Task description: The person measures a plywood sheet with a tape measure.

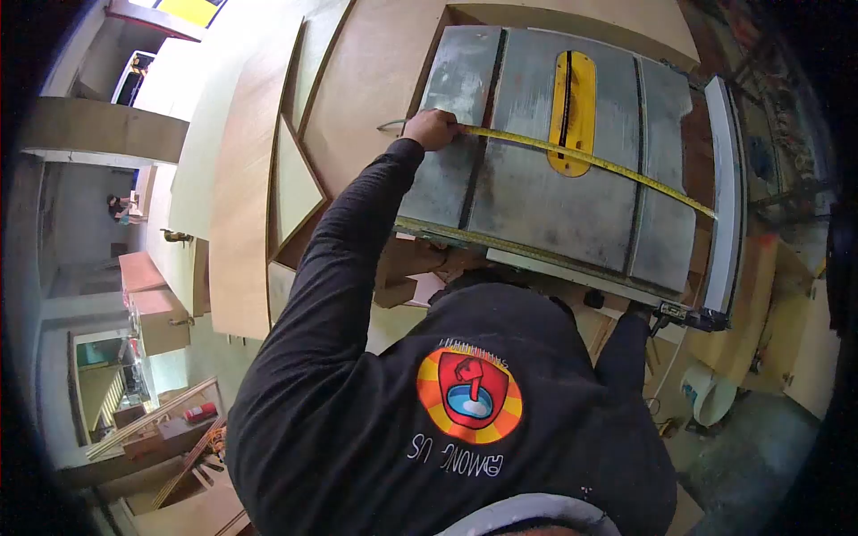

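Note:
My left hand point(433, 129) is closed on a yellow tape measure point(527, 140) near the left side of the table saw point(545, 210). The tape blade stretches across the metal top, over the yellow throat plate point(572, 113) with its dark slot, and reaches the pale rip fence point(723, 201) on the right. My right sleeve point(623, 353) runs down to the front rail beside the black fence lever point(671, 315). The right hand itself is hidden there, so its fingers cannot be made out.
Large wooden panels point(250, 179) lie left of the saw. A yellow measuring scale point(500, 244) runs along the saw's front edge. A white bucket point(710, 393) stands at the lower right. Wood offcuts point(192, 464) pile up at the lower left. Another person point(119, 210) is far off left.

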`<act>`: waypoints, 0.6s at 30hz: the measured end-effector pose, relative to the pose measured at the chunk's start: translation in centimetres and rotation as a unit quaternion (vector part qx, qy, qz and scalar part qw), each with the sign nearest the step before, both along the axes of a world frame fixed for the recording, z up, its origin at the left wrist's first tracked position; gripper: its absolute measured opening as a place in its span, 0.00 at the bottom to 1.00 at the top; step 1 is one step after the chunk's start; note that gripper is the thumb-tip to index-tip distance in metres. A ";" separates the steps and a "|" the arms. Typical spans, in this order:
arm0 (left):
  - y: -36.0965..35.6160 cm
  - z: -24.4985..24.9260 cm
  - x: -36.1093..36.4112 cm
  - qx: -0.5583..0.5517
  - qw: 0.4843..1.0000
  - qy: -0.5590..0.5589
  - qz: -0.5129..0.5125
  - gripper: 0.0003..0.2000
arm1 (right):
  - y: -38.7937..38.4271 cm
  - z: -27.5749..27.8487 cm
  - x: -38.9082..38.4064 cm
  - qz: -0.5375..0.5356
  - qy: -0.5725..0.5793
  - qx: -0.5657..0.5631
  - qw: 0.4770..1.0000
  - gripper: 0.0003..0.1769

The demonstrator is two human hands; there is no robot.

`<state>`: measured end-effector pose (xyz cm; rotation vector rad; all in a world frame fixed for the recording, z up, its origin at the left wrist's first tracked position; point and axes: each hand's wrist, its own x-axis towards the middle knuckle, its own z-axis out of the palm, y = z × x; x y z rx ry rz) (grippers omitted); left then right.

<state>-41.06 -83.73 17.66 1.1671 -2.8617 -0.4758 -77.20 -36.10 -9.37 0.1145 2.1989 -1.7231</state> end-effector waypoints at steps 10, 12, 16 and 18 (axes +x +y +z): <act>0.0 -0.1 -0.3 -0.022 0.999 -0.033 -0.024 0.20 | 7.5 -0.9 7.3 -0.093 -0.210 -0.213 0.950 0.25; 0.2 0.1 -0.3 -0.029 0.999 -0.033 -0.025 0.19 | 8.2 0.5 11.7 -0.018 -0.309 -0.291 0.905 0.25; -0.1 -0.2 -0.3 -0.027 0.999 0.022 -0.038 0.18 | 5.8 9.4 17.4 0.203 -0.191 -0.133 0.951 0.23; -0.1 -0.3 -0.5 -0.029 0.999 -0.031 -0.004 0.18 | 3.5 14.5 17.7 0.262 -0.077 0.024 0.962 0.35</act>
